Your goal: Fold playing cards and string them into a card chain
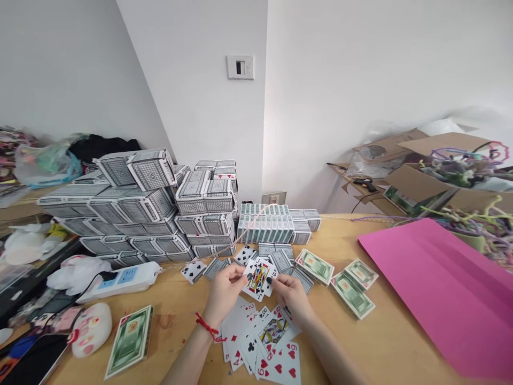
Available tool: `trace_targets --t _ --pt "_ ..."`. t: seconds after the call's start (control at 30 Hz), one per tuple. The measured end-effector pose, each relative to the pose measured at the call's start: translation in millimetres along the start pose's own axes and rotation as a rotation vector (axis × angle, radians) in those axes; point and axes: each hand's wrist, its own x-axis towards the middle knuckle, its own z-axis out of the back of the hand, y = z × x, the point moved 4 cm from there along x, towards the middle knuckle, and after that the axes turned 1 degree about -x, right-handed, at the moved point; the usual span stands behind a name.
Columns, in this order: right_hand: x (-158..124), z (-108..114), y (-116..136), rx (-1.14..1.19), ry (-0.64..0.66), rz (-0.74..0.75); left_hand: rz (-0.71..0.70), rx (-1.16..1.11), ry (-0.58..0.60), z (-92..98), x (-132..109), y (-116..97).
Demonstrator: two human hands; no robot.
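Observation:
Between both hands is a jack of clubs playing card (pixel 257 279), face up, with at least one more card peeking out behind it. My left hand (pixel 224 291) pinches its left edge, thumb on the face. At its right edge, my right hand (pixel 292 295) is closed on the cards. Below them a loose spread of face-up cards (pixel 250 339) covers the table, with hearts, diamonds and clubs showing. Just beyond my hands lie scattered face-down cards (pixel 280 260) and a face-up club card (pixel 194 271).
Built-up blocks of grey-backed cards (pixel 148 206) stand at the back left. Green card boxes (pixel 316 266) lie right, another green box (pixel 130 339) left. A pink sheet (pixel 436 289) covers the right side. A white power strip (pixel 124 280) and cardboard boxes (pixel 425 179) flank the table.

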Motion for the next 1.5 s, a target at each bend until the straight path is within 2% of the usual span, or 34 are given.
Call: trace_targets --t 0.2,0.37,0.6,0.8,1.17,1.5 --pt "1.0 -1.1 -0.4 0.000 0.024 0.005 0.207 -0.198 0.096 5.3 0.3 -4.6" --pt "1.3 -2.0 -1.4 0.027 0.080 -0.030 0.354 -0.351 0.229 10.0 -3.8 -8.1" --pt "0.6 -0.8 -0.2 -0.014 0.063 -0.016 0.384 -0.351 0.341 0.5 -8.3 -4.5" --pt "1.7 -0.7 -3.7 -0.003 0.084 -0.028 0.376 -0.340 0.304 -4.3 -7.5 -3.5" --pt "1.9 -1.4 -2.8 -0.028 0.119 -0.034 0.337 -0.269 0.106 -4.1 0.8 17.6" --pt "2.1 -2.7 -5.5 -0.004 0.059 0.001 0.297 -0.194 0.044 -7.0 -1.8 10.4"
